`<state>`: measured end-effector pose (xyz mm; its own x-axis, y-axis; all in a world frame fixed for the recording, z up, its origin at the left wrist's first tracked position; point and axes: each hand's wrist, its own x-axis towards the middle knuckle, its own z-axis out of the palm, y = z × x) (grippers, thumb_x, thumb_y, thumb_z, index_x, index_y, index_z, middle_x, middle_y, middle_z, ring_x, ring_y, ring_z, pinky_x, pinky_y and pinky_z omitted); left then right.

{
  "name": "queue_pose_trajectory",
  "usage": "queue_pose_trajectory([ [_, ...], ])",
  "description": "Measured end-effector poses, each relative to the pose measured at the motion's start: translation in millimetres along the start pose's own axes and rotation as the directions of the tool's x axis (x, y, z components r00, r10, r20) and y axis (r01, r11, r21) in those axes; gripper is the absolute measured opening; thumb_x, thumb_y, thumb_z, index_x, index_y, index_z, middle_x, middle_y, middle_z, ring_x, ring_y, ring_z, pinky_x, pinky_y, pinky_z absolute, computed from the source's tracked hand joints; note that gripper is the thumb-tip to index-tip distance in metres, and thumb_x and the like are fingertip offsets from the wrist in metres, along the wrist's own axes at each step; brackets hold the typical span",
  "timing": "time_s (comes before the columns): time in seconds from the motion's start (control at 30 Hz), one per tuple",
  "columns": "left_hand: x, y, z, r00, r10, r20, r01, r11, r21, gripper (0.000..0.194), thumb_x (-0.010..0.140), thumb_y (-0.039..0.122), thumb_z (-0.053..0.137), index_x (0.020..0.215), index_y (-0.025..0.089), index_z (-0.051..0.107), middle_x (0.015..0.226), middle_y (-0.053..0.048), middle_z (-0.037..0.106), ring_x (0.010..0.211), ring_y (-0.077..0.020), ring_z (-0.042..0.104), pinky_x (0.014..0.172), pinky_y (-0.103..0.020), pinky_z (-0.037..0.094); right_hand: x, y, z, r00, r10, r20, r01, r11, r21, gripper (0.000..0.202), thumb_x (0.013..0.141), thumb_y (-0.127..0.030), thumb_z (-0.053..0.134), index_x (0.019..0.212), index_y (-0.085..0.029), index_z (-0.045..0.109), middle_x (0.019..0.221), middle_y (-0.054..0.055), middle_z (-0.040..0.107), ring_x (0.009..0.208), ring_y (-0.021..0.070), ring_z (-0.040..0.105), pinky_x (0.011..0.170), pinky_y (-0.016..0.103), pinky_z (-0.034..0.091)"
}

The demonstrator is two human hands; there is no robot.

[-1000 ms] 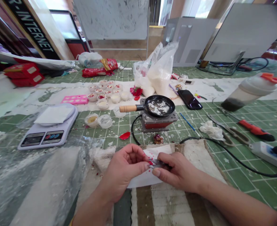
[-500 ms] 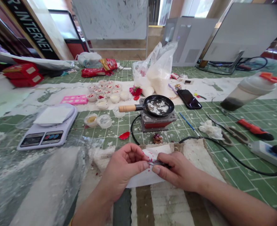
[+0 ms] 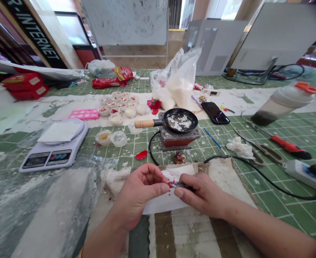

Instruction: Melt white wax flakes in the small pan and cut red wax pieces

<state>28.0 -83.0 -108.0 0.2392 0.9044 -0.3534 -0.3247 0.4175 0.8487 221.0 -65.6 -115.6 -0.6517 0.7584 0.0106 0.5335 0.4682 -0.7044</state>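
My left hand [image 3: 147, 186] is closed in a pinch, with a small bit of red petal [image 3: 169, 181] barely showing at the fingertips. My right hand [image 3: 201, 193] is wrapped round a small dark-handled metal cutting tool [image 3: 183, 185]; its exact kind is mostly hidden by the fingers. The tool's tip meets the left fingertips. Below both hands lies a white sheet of paper [image 3: 158, 206], dotted with tiny red pieces. A striped cloth [image 3: 180, 233] lies under the paper. Just beyond it are a dried flower head [image 3: 179, 158] and a loose red petal [image 3: 141, 154].
A small pan [image 3: 180, 121] with white flakes sits on a hot plate [image 3: 179, 139], its cable [image 3: 268, 184] curving right. A scale [image 3: 54, 145] stands left. Cups [image 3: 116, 118] of white stuff, a pink mould [image 3: 84, 113], scissors [image 3: 260, 147], a phone [image 3: 215, 112] and a shaker bottle [image 3: 281, 102] surround it.
The tool's tip has shifted slightly at the left fingertips, and the red bits around it look a little different. Both hands stay in nearly the same place.
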Motion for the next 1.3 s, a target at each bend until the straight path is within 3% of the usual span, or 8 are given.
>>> queue_pose_trajectory([
  [0.4,-0.1,0.7,0.0,0.999,-0.043,0.02,0.044,0.994,-0.101,0.029,0.058,0.01,0.076,0.074,0.016,0.052,0.07,0.003,0.062,0.064,-0.0074,0.055,0.061,-0.02,0.043,-0.6,0.0,0.6,1.0,-0.023,0.003,0.023,1.0,0.0,0.034,0.088,-0.044,0.038,0.065,-0.018,0.037,0.054,-0.005,0.035,0.047,0.0057,0.032,0.045,0.02,0.019],
  [1.3,-1.4,2.3,1.2,0.998,-0.071,0.002,0.07,0.992,-0.104,0.027,0.059,0.011,0.074,0.076,0.016,0.054,0.068,0.003,0.062,0.06,-0.0066,0.053,0.059,-0.019,0.038,0.1,-0.7,1.7,1.0,-0.008,0.002,0.008,1.0,-0.013,0.035,0.087,-0.046,0.039,0.065,-0.019,0.037,0.054,-0.005,0.036,0.048,0.0062,0.033,0.046,0.02,0.02],
])
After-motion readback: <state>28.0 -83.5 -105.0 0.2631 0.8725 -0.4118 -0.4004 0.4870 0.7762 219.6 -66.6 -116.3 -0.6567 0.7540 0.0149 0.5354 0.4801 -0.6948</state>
